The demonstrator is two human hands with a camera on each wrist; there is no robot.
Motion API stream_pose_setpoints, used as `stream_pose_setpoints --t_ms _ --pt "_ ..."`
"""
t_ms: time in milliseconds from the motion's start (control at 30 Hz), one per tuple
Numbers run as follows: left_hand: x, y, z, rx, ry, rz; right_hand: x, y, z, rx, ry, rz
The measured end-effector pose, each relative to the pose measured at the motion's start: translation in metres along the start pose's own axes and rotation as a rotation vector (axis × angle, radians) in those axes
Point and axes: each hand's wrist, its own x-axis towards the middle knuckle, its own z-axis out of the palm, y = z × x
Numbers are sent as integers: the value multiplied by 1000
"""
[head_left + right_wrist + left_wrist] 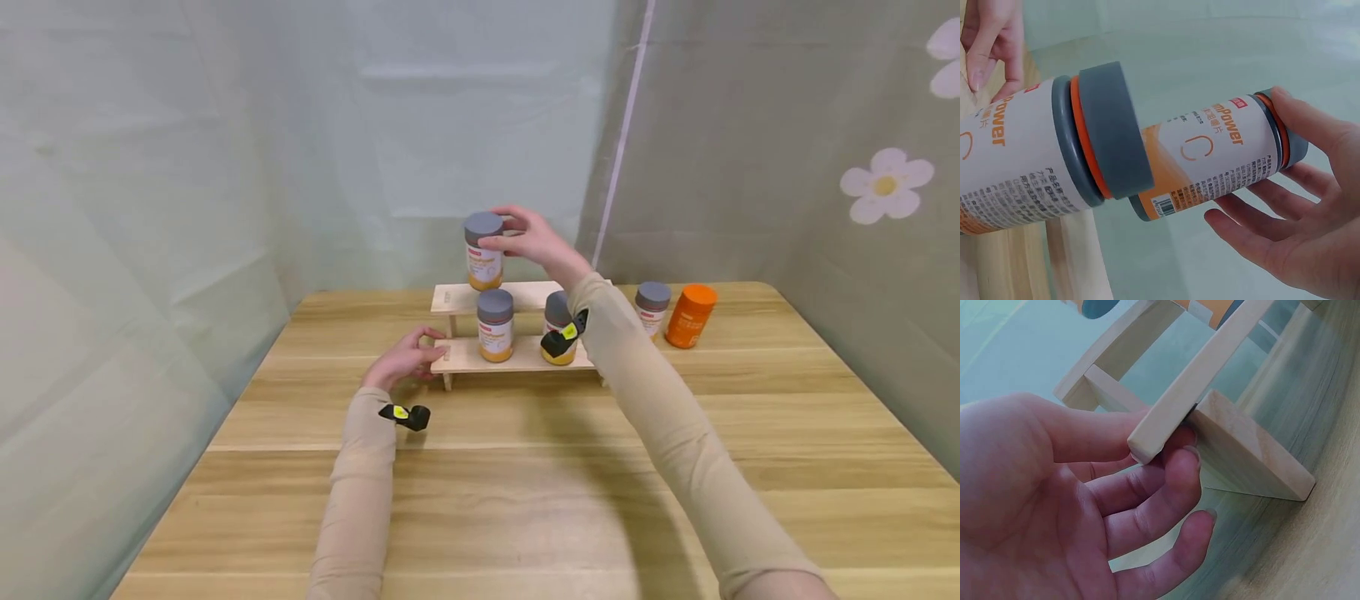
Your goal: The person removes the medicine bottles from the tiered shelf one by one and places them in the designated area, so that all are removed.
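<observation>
A two-tier wooden rack stands mid-table. My right hand grips a white-and-orange bottle with a grey lid by its lid, at the left end of the top shelf; whether it rests on the shelf I cannot tell. In the right wrist view that bottle lies between my fingers, behind another grey-lidded bottle. My left hand holds the left end of the lower shelf, its fingers curled under the board. Two like bottles stand on the lower shelf.
To the right of the rack, a grey-lidded bottle and an all-orange bottle stand on the wooden table. Pale curtains close in the back and both sides.
</observation>
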Motion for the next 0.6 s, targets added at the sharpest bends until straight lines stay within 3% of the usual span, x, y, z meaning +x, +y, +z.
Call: stream_pose_setpoints --t_ms 300,600 --pt "-2 1 -3 4 7 18 -13 10 -6 155 88 -51" --pt "-4 0 -3 -3 1 24 -25 13 -22 297 250 -71"
